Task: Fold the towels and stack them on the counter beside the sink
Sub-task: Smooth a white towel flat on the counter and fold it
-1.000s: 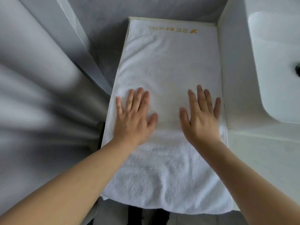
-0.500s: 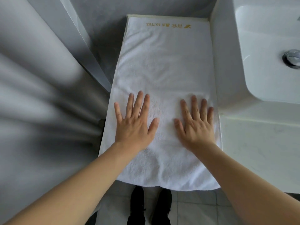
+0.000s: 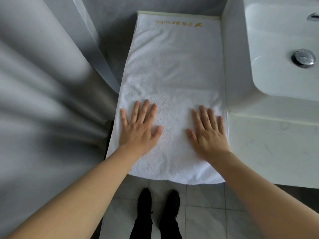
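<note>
Now, from the head camera, a person is standing at a bathroom counter [image 3: 269, 152] and is looking down at a white towel [image 3: 174, 69]. The towel is lying flat on the narrow part of the counter, just beside the left wall of the sink [image 3: 279, 49]. Its far end is reaching the back wall, and near that end a gold logo [image 3: 178, 23] with the word HOTEL is showing upside down. Its near end is hanging a little over the front edge of the counter.

The left hand [image 3: 139, 128] is lying flat on the left side of the towel, with the fingers straight and a little spread, and the thumb is pointing toward the middle. The right hand [image 3: 208, 133] is lying flat on the right side in the same way, close to the edge of the towel beside the sink. Both palms are pressing down on the cloth and are holding nothing. The two hands are apart, with a strip of bare towel between them.

In the basin a metal drain plug [image 3: 302, 58] is shining. Below the counter, two black shoes [image 3: 158, 206] are standing on the grey tiled floor [image 3: 207, 213]. On the left a grey curtain [image 3: 43, 100] is hanging in folds, blurred.
</note>
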{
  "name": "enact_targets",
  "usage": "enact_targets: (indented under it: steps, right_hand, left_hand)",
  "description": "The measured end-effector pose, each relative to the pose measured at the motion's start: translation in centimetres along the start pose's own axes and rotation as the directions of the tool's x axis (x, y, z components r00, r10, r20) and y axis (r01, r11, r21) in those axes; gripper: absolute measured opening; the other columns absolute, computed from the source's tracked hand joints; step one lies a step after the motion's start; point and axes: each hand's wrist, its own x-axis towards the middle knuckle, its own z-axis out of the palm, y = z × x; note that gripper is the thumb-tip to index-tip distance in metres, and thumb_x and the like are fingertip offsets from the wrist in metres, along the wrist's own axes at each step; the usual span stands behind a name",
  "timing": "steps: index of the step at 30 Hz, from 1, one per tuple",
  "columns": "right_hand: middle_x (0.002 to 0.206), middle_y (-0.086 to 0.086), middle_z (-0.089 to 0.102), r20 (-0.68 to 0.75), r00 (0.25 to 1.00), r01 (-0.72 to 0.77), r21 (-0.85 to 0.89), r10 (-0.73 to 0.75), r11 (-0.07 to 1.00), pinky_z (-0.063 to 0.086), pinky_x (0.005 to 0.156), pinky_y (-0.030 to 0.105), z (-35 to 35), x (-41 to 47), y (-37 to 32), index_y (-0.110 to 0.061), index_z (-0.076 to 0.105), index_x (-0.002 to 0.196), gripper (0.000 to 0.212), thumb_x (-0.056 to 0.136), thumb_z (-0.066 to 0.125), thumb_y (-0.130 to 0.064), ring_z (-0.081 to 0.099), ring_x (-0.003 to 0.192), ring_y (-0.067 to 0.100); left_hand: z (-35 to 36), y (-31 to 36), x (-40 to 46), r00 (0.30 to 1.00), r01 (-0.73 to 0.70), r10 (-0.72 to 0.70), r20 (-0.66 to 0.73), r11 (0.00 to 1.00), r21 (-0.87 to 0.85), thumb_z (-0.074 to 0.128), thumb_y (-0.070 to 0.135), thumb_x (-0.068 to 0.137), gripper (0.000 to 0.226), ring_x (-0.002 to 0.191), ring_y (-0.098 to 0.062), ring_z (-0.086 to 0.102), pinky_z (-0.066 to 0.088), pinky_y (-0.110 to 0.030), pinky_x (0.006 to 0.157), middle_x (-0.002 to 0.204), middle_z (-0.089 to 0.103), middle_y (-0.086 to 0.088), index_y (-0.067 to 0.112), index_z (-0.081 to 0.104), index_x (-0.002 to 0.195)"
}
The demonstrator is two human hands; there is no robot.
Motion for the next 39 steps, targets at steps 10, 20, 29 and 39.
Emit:
enact_targets:
  steps: [10,20,29,39]
  right_hand:
    - [0.163,-0.002,-0.015,0.165,0.829,-0.559,0.272,0.534,0.783,-0.005,0.120,0.050,1.9,-13.2,-1.3,-0.026,-0.007,0.156,0.069,0.099,0.013,-0.059,-0.017,0.149,0.022]
    - [0.146,0.007,0.017,0.358,0.390,-0.492,0.860,0.848,-0.137,0.038,0.078,0.030,-0.6,-11.8,-3.4,-0.015,0.029,0.139,0.063,0.087,0.063,-0.021,0.049,0.093,0.024]
    - [0.127,0.003,0.047,0.769,0.425,-0.679,0.620,0.478,-0.393,0.035,0.097,0.041,-0.9,-12.7,-2.6,-0.012,0.028,0.142,0.074,0.082,0.071,-0.015,0.046,0.111,0.023]
    - [0.091,0.007,0.070,0.744,0.626,-0.678,0.668,0.234,-0.308,0.052,0.078,0.037,-2.4,-15.5,1.0,-0.007,0.065,0.107,0.032,0.088,0.070,-0.032,0.062,0.081,0.024]
  left_hand:
    - [0.8,-3.2,-10.8,0.736,0.567,-0.591,0.330,0.272,-0.778,0.050,0.057,0.093,0.073,0.134,-0.029,0.046,0.038,-0.046,0.112,0.153,0.042,-0.005,0.022,0.027,0.153]
    - [0.5,-3.5,-11.3,0.527,0.679,-0.568,0.633,-0.167,-0.715,0.056,0.074,0.084,0.070,0.096,-0.026,0.065,0.059,-0.046,0.083,0.110,0.063,-0.004,0.016,0.053,0.123]
    - [-2.1,-2.2,-12.6,0.479,0.639,-0.490,0.729,-0.375,-0.672,0.067,0.026,0.082,0.052,0.108,-0.029,0.063,0.050,-0.039,0.093,0.120,0.065,-0.006,0.014,0.056,0.132]
    - [-6.1,-2.7,-13.1,0.515,0.531,-0.515,0.685,-0.436,-0.727,0.077,0.014,0.087,0.028,0.091,-0.025,0.068,0.058,-0.034,0.063,0.106,0.068,-0.008,0.008,0.064,0.111]
